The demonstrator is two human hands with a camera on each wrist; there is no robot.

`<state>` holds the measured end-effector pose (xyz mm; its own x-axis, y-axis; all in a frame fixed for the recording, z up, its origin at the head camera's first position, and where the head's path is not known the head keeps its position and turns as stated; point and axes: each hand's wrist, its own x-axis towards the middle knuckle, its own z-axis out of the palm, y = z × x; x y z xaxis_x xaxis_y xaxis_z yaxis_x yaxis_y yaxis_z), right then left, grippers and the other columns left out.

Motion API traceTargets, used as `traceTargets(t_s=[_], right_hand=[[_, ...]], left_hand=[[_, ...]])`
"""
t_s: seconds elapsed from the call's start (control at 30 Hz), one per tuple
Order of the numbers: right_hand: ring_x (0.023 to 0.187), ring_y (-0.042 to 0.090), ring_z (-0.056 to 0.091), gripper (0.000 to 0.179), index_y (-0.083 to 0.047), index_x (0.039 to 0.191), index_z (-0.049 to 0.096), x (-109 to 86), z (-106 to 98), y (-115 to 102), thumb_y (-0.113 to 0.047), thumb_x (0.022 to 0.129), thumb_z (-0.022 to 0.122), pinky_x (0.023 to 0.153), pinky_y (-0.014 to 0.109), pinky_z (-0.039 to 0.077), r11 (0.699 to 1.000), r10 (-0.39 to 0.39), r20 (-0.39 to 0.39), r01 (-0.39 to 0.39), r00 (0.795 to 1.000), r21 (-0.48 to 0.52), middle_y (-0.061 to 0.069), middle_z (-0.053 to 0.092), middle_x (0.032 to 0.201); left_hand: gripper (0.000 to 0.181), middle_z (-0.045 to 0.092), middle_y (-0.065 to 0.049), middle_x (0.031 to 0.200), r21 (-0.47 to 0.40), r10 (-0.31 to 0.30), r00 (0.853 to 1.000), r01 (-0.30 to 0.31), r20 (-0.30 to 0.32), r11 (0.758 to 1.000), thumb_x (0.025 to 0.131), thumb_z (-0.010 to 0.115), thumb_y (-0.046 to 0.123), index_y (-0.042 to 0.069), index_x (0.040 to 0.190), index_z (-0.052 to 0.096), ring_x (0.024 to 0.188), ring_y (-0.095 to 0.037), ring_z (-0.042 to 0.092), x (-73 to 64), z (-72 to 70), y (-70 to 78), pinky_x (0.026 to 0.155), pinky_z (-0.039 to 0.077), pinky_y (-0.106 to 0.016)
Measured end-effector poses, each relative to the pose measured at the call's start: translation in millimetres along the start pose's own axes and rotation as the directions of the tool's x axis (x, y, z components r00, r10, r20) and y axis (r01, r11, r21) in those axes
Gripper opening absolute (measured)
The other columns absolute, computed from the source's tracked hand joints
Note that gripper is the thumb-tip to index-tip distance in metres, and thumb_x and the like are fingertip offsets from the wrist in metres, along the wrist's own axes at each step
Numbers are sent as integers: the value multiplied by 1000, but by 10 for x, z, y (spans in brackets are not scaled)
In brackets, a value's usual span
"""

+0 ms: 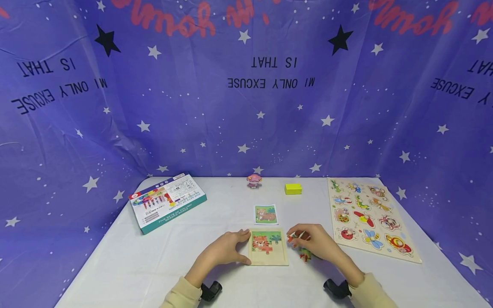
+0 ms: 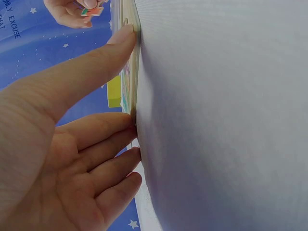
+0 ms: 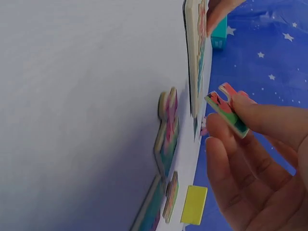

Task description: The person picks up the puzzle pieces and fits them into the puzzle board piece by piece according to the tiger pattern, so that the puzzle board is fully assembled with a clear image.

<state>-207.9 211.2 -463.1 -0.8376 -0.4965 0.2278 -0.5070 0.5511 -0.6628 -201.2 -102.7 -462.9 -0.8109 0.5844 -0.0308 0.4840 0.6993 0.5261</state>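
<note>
A square wooden puzzle board (image 1: 259, 259) lies on the white table, part of its tiger picture fitted along the far side and its near part bare wood. My left hand (image 1: 225, 249) rests against the board's left side, thumb by the near corner and fingers along the edge. Just right of the board, my right hand (image 1: 319, 243) pinches a red and green puzzle piece (image 3: 225, 109) between thumb and fingertips, held above the table. Loose puzzle pieces (image 3: 167, 137) lie beneath that hand, partly hidden by it in the head view.
Beyond the board lies a picture card (image 1: 265, 214) of the tiger. Farther back stand a pink figurine (image 1: 253, 181) and a yellow block (image 1: 293, 189). A teal and white box (image 1: 168, 202) lies at left, a wooden insect board (image 1: 369, 218) at right.
</note>
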Motion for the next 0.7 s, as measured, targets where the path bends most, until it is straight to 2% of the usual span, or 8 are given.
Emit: traceTargets(t_s=[0.3,0.7], right_hand=[[67,9,63,16,-20,99,72,85,91,-23,-10,87,72,60,25,53,1000,-18,42,18,999,15,-8,67,84],[71,7,61,17,-16,103,74,193,173,-75,-13,87,72,63,24,53,999,-48,149,44,988,29,0,70,87]], left_hand=[[85,47,-12,143,8,-6,1000,6,-4,1000,69,84,39,-1,137,51,133,-30,42,0,1,4,109,35,-43],[85,47,-12,144,17,-9,1000,9,-2,1000,70,84,39,-1,137,51,134,-30,42,1,0,5,109,35,-43]])
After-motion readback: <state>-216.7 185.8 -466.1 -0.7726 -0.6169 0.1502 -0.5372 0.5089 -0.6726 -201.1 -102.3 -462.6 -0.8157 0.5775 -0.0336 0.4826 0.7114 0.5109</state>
